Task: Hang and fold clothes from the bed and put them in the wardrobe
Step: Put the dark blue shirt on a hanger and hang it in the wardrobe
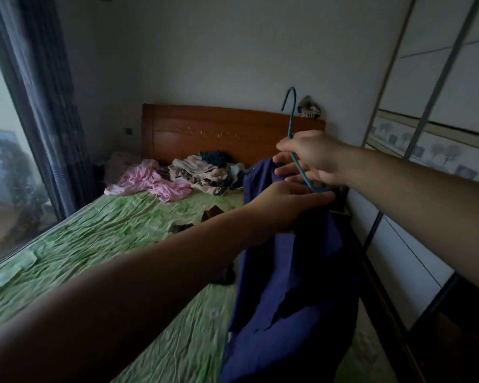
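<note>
— Navy garment [293, 286]: where is it against the hands?

— It hangs in the air over the right edge of the bed [94, 244], nearest of all, draping down from both hands. The left hand [282, 208] grips its upper edge, fingers curled into the cloth. Just above and beyond, the right hand [313, 158] pinches the stem of a teal hanger [291, 125]; the hook stands upright above the fingers, while the lower part disappears into the fabric.

— And farther back?

— On the crumpled green sheet, a small dark item [227, 275] lies close beside the garment. Near the headboard [227, 134] sit a pink garment [152, 181] and a heap of beige and dark clothes [205, 172]. The wardrobe [437, 106] with sliding doors runs along the right, well apart from the hands.
</note>
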Motion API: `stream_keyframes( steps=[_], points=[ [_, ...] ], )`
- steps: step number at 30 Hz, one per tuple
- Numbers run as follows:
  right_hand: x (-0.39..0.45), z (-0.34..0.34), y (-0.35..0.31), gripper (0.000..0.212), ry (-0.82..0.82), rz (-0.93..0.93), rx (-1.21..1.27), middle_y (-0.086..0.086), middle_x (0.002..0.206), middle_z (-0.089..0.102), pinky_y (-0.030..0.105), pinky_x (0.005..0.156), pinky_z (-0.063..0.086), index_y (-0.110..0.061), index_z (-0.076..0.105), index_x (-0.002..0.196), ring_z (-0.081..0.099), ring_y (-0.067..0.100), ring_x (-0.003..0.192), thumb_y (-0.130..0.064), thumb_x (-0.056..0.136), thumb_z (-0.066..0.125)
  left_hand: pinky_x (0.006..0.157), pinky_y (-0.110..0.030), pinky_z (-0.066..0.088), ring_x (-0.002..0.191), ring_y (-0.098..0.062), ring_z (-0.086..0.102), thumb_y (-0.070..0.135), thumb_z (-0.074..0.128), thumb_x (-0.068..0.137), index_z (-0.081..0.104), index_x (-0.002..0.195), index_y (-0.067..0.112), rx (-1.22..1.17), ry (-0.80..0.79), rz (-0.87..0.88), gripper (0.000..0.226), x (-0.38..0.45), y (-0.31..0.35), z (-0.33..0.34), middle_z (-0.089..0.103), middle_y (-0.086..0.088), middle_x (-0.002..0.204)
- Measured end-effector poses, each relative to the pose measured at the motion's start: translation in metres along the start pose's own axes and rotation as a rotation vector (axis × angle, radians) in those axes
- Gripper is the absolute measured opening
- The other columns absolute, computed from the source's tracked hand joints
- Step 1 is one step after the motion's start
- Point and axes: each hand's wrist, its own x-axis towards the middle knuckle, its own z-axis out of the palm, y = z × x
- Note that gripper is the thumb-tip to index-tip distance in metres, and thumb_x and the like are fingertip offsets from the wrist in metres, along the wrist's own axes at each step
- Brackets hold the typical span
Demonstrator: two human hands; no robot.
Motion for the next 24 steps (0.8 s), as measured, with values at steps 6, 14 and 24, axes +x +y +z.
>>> stream_keyframes(
  steps=[6,14,24],
  points=[
    [-0.078,-0.049,0.051,0.032,0.492,-0.400,-0.726,-0.004,0.084,0.061,0.035,0.071,0.049,-0.024,0.056,0.088,0.059,0.018,0.078,-0.055,0.080,0.057,0.042,-0.017,0.033,0.035,-0.001,0.040,0.020,0.064,0.090,0.067,0.087,-0.004,0.096,0.096,0.088,0.024,0.044,-0.009,0.030,0.045,0.007,0.041],
    [-0.146,-0.097,0.101,0.022,0.454,-0.033,-0.688,-0.002,0.080,0.062,0.020,0.061,0.039,-0.019,0.056,0.077,0.059,0.018,0.081,-0.029,0.093,0.045,0.043,-0.013,0.031,0.042,0.001,0.042,0.030,0.071,0.083,0.048,0.049,0.019,0.162,0.057,0.215,0.043,0.075,0.014,0.121,0.058,0.009,0.048],
    [-0.243,-0.181,0.101,0.042,0.740,-0.068,-0.559,0.001,0.056,0.044,0.036,0.055,0.023,-0.014,0.043,0.059,0.048,0.026,0.067,-0.027,0.099,0.044,0.051,-0.021,0.041,0.057,-0.014,0.048,0.042,0.049,0.096,0.060,0.078,0.015,-0.101,-0.034,0.191,0.034,0.037,0.055,0.219,0.050,0.003,0.061]
  ],
)
